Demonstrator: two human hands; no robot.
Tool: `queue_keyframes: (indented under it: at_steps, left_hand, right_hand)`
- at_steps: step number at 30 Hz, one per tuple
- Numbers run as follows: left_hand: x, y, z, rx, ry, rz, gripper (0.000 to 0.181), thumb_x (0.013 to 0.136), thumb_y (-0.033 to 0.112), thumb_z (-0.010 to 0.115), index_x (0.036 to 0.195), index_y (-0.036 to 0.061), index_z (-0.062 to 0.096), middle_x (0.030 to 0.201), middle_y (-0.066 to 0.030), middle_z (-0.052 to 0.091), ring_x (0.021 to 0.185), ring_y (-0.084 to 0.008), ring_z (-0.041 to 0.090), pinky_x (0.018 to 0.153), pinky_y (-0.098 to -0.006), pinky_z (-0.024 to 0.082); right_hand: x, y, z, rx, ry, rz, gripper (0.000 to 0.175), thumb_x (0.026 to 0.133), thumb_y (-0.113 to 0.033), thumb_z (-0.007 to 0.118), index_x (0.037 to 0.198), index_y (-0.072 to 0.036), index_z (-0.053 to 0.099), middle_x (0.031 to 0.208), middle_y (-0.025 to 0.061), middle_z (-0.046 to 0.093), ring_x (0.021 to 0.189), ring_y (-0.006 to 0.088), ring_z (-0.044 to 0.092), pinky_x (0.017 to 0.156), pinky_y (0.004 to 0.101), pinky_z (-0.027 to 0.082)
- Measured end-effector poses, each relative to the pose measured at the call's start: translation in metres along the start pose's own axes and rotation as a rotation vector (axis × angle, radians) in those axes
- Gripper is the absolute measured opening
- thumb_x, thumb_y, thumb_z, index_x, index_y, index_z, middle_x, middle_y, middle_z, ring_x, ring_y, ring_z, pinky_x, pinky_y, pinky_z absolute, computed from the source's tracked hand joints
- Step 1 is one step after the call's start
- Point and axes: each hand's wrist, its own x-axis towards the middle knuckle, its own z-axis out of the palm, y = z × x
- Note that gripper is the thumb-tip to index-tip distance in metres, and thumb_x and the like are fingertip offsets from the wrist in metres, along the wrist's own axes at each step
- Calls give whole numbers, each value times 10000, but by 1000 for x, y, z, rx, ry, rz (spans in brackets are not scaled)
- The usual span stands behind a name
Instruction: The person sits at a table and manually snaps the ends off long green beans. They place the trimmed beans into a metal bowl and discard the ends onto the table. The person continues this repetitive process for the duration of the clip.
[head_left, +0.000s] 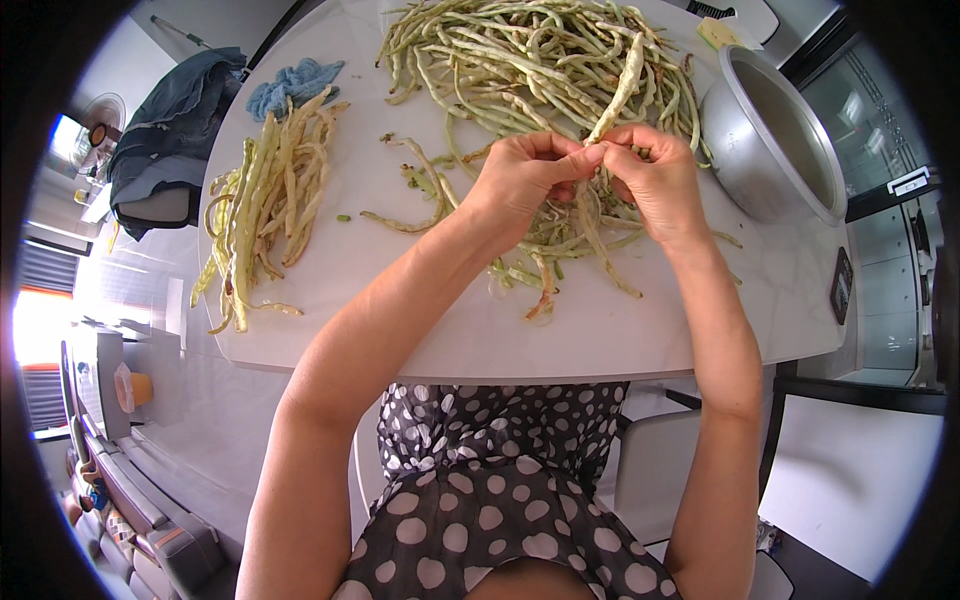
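Both hands meet at one pale, mottled bean pod, whose long end points up and away from me. My left hand pinches its near end between thumb and forefinger. Beside it, my right hand grips the same end, with several small beans showing in its curled fingers. Under my hands lies a loose heap of pods and scraps. Beyond them spreads a large pile of long green and yellowish beans. How far the pod is split is hidden by my fingers.
On the left lies a bundle of yellowish pods, with a crumpled blue cloth behind it. A deep metal bowl stands at the right, near a sponge. A dark flat device rests by the right edge of the white table.
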Motion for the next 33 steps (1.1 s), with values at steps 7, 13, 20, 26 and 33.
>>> queue_keyframes:
  at_steps: [7, 13, 20, 26, 33]
  left_hand:
    - [2, -8, 0, -107, 10, 50, 217, 846, 227, 651, 811, 15, 622, 703, -8, 567, 603, -84, 474, 577, -218, 413]
    - [1, -3, -1, -62, -45, 39, 230, 920, 242, 539, 884, 27, 612, 732, 17, 549, 643, -62, 459, 626, -205, 420]
    - [3, -1, 1, -64, 69, 97, 228, 908, 217, 561, 838, 7, 613, 678, -2, 539, 602, -76, 470, 576, -219, 430]
    - [2, -1, -1, -19, 72, 102, 223, 905, 209, 566, 857, -3, 617, 664, 7, 527, 600, -76, 469, 573, -222, 430]
    - [3, -2, -4, -29, 38, 95, 233, 919, 232, 542, 927, 8, 602, 744, 20, 546, 647, -64, 476, 619, -218, 437]
  right_hand:
    - [-4, -1, 11, -285, 92, -99, 108, 769, -104, 627, 757, 3, 628, 614, -55, 493, 555, 9, 399, 482, 193, 324]
    - [0, 5, 4, 141, 63, 106, 121, 815, -87, 621, 902, -3, 628, 639, -53, 537, 466, -9, 344, 416, 178, 256]
    - [0, 6, 9, -196, 183, -190, 89, 813, -58, 606, 873, -6, 647, 581, -85, 415, 518, 3, 333, 453, 186, 266]
    - [-3, 4, 12, -342, 113, -295, 151, 822, -51, 593, 949, -12, 665, 538, -83, 369, 501, 11, 312, 438, 206, 245]
    - [0, 6, 17, -296, 144, -310, 176, 833, -165, 650, 911, -8, 669, 523, -84, 401, 488, 8, 338, 432, 196, 246]
